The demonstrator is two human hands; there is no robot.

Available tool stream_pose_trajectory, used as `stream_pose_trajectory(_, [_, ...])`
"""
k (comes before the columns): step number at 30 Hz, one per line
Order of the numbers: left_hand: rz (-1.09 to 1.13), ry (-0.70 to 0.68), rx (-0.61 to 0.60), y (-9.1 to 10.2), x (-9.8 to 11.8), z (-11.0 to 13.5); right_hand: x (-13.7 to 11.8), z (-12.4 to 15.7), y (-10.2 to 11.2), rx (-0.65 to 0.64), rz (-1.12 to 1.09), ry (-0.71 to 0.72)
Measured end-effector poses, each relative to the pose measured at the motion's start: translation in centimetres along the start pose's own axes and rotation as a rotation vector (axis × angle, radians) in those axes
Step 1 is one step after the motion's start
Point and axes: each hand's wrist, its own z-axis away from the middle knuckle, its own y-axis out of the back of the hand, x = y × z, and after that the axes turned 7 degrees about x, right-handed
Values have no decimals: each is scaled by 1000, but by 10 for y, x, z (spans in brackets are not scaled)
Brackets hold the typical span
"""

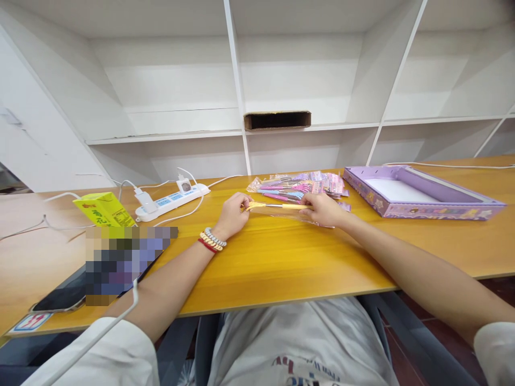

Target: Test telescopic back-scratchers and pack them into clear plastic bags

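A slim yellow pen [293,206] with a silver middle section lies level between my two hands, just above the tabletop. My left hand [233,215] pinches its left end, which looks forked or finger-shaped. Closed around its right end is my right hand [325,209], with clear plastic film [281,213] showing along and under the pen. Right behind the hands is a pile of wrapped pens [300,185] in pink, blue and purple, some in clear sleeves. The fingertips of both hands are partly hidden.
A purple open box [430,209] stands at the right. To the left are a white power strip [173,201] with chargers and cables, a yellow-green carton [105,209] and a phone [62,289], partly pixelated. White shelving [241,96] rises behind the table, with a cardboard box [277,120] on it.
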Motion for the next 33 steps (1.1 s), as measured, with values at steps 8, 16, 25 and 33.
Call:
stream_pose_trajectory(8, [32,94,-68,-1,5,4,-8,1,3,-51,103,17])
stream_pose_trajectory(16, [65,137,-89,-1,7,4,-9,1,4,-95,106,8])
stream_pose_trajectory(25, [30,69,-139,-1,8,6,-11,2,5,-135,54,15])
stream_pose_trajectory(33, [49,92,-62,-2,16,8,-15,3,7,-58,25,-8])
